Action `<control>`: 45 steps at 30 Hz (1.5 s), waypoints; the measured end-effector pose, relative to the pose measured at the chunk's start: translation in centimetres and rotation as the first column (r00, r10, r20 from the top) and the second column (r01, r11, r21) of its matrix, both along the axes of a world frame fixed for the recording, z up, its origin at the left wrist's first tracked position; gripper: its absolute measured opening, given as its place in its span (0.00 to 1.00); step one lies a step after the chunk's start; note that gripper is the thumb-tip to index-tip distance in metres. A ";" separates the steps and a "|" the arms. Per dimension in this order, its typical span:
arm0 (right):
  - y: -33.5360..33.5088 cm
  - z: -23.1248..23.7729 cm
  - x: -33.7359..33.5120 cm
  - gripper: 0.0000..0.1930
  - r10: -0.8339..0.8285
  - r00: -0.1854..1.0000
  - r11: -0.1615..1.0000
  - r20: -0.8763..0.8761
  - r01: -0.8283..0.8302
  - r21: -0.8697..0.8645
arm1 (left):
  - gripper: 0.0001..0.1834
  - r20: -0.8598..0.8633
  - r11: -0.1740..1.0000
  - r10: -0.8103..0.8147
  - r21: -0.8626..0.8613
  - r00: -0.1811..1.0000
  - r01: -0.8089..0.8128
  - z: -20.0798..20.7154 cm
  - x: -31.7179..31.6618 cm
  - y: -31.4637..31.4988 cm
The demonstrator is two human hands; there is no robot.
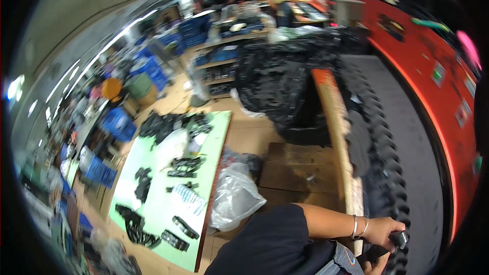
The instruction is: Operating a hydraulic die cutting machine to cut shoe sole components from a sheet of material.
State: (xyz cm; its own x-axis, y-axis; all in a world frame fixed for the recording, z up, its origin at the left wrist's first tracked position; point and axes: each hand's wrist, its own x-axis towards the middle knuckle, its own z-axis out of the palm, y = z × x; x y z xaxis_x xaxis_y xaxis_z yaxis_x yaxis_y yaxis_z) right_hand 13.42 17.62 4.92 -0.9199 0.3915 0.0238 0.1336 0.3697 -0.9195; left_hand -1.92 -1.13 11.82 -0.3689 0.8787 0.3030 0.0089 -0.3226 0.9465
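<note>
My left hand [384, 231], with two bracelets at its wrist, reaches across to the bench at the lower right. Its fingers are closed round a small black piece with a shiny end [400, 239]. Partly cut off by the lower edge, my right hand [377, 265] is just below it. The right fingers are bent near the same black piece, but what they grip is hidden. Beside both hands runs a long row of dark pieces with a scalloped edge [381, 127], lying along the grey bench surface [415, 137].
A wooden rail [333, 132] edges the bench, and a red panel [433, 76] rises beyond it. Black plastic sheeting [265, 76] hangs at the far end. To the left, a green-topped table [158, 244] carries black straps and coils. A clear plastic bag [237, 198] stands beside it. Another person [282, 0] works far back.
</note>
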 end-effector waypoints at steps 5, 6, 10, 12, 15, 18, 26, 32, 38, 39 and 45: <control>-1.5 -2.5 -16.0 0.29 0.298 0.953 0.954 0.062 -0.300 0.022 | 0.35 -0.249 0.959 0.142 -0.204 0.958 -0.195 -0.9 -6.9 -6.8; -1.8 -2.9 -18.9 0.29 0.338 0.938 0.940 0.076 -0.341 0.028 | 0.35 -0.245 0.950 0.183 -0.207 0.952 -0.235 -1.0 -8.6 -8.0; -2.9 -4.8 -27.7 0.29 0.419 0.897 0.902 0.138 -0.429 0.047 | 0.26 -0.771 0.834 0.074 -0.300 0.632 -0.463 1.9 -14.7 -14.6; -3.3 -5.8 -31.4 0.29 0.445 0.880 0.886 0.170 -0.459 0.060 | 0.21 -0.894 0.711 0.054 -0.279 0.446 -0.646 0.0 -18.0 -15.6; -3.1 -6.8 -36.1 0.30 0.455 0.864 0.873 0.216 -0.481 0.083 | 0.08 -0.988 0.596 0.058 -0.082 0.144 -0.799 -4.0 -23.2 -16.7; -2.1 -7.8 -40.7 0.30 0.449 0.855 0.866 0.258 -0.488 0.108 | 0.07 -0.980 0.660 0.197 0.118 0.020 -0.742 -6.0 -27.0 -14.7; 4.8 -9.8 -46.9 0.31 0.311 0.874 0.896 0.374 -0.401 0.192 | 0.36 -0.983 0.847 -0.182 -0.154 -0.007 -0.509 -7.6 -33.6 -4.5; 18.7 -5.7 -40.7 0.32 -0.054 0.926 0.947 0.375 -0.071 0.312 | 0.56 -0.836 0.709 -0.466 -0.549 0.290 -0.444 -10.1 -37.1 -3.2; 26.7 -2.7 -34.0 0.33 -0.321 0.874 0.910 0.366 0.177 0.376 | 0.54 -0.673 0.559 -0.705 -0.722 0.225 -0.408 -7.6 -37.5 -1.4; 27.6 -2.6 -33.2 0.33 -0.351 0.861 0.902 0.369 0.206 0.378 | 0.54 -0.675 0.567 -0.706 -0.721 0.217 -0.399 -7.3 -37.5 -1.3; 32.0 -3.3 -20.2 0.34 -0.613 0.661 0.788 0.433 0.476 0.391 | 0.41 -0.737 0.682 -0.644 -0.674 0.206 -0.283 -7.1 -38.7 -0.1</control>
State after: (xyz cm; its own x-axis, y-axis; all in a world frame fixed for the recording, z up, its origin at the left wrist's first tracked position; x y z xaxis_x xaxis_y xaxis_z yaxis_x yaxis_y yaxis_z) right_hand -6.74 49.57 1.60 -0.4355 0.8715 -0.2255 0.7980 0.2578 -0.5448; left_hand -40.67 -1.26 4.76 -0.0404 0.9419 -0.3333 0.9798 0.1028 0.1717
